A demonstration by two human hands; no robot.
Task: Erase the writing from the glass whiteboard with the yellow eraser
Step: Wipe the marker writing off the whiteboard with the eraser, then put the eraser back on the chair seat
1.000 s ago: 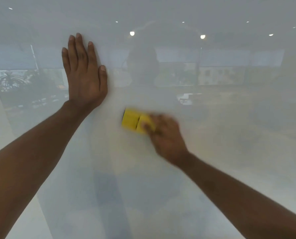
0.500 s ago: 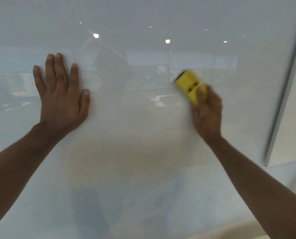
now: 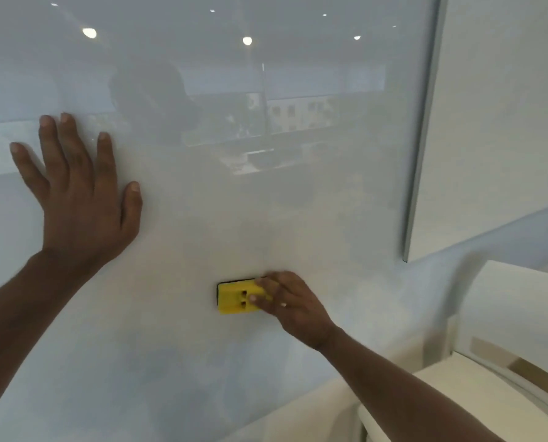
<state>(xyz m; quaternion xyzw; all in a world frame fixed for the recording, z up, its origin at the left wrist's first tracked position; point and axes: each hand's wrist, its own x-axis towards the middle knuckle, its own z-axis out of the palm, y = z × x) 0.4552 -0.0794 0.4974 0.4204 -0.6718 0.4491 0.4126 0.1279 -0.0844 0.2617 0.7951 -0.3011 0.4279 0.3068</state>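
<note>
As we lean on the glass whiteboard (image 3: pixel 330 218), our left hand (image 3: pixel 81 205) splayed flat, our right hand (image 3: pixel 293 306) fingers gripping the yellow eraser (image 3: pixel 234 298) low right.

We've got the glass whiteboard (image 3: pixel 298 202) straight ahead, filling most of the view. Our left hand (image 3: pixel 81 199) lies flat on it, upper left. Our right hand (image 3: pixel 293 306) is lower, right of centre, pressing the eraser (image 3: pixel 236 298) to the glass; eraser sits just left of the fingers. Board's edge strip (image 3: pixel 422 138) runs down the right, w/ wall (image 3: pixel 505 106) beyond it. A seat (image 3: pixel 505 314) is bottom right, below the wall.
</note>
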